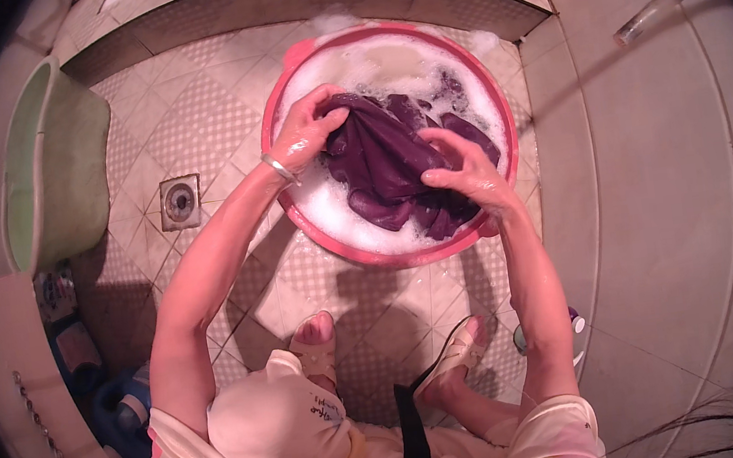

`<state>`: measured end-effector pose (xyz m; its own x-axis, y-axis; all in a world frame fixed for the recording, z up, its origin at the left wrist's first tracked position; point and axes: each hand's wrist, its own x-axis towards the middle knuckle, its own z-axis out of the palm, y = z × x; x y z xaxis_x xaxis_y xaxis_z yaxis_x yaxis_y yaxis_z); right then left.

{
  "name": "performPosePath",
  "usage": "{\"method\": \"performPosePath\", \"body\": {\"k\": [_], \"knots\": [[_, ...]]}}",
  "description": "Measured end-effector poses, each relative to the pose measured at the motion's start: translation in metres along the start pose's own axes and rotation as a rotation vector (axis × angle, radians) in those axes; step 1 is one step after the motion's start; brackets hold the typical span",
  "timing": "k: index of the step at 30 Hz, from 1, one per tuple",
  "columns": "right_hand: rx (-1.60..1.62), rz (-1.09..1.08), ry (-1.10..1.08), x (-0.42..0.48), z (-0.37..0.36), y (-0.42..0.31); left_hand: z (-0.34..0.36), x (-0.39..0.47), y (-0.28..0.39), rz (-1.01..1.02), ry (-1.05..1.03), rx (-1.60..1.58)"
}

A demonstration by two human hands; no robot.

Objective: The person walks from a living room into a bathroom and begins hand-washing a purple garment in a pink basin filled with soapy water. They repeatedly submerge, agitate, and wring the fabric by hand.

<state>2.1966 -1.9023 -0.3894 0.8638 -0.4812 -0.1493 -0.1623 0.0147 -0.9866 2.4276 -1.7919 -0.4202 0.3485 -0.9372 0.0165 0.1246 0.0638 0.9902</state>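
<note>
A round pink plastic basin (pixel 510 122) stands on the tiled floor, holding sudsy water with white foam (pixel 330 216). Dark purple cloth (pixel 378 152) lies bunched in it, partly under the suds. My left hand (pixel 310 129), wet and with a silver bangle at the wrist, grips the cloth's upper left edge between thumb and fingers. At the right side of the same cloth is my right hand (pixel 466 172), thumb and fingers apart and curved against the fabric; whether it pinches any of it cannot be told.
On the left a green plastic tub (pixel 75 175) rests on its side near a square floor drain (pixel 181 202). Blue plastic bottles (pixel 121 410) stand at lower left. A metal pipe (pixel 662 7) juts from the right wall. A tiled ledge (pixel 284 9) runs behind the basin.
</note>
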Motion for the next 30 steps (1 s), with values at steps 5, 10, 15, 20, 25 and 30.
{"method": "performPosePath", "body": {"k": [5, 10, 15, 20, 25, 30], "knots": [[-0.092, -0.098, 0.216, 0.0, 0.004, 0.02, 0.007, 0.001, -0.021, 0.262, 0.13, 0.516], [0.165, -0.132, 0.244, -0.017, 0.01, 0.002, 0.014, -0.017, 0.024, 0.008, 0.028, 0.013], [0.208, -0.234, 0.283, -0.042, 0.038, -0.05, 0.014, -0.06, 0.1, -0.031, -0.019, -0.177], [0.258, -0.27, 0.353, -0.067, 0.043, -0.067, 0.024, -0.079, 0.129, 0.137, 0.013, -0.124], [0.367, -0.221, 0.368, -0.063, 0.04, -0.068, 0.023, -0.069, 0.122, 0.214, 0.003, -0.058], [0.399, -0.102, 0.431, -0.028, 0.03, -0.025, 0.002, -0.029, 0.067, -0.094, -0.082, -0.152]]}}
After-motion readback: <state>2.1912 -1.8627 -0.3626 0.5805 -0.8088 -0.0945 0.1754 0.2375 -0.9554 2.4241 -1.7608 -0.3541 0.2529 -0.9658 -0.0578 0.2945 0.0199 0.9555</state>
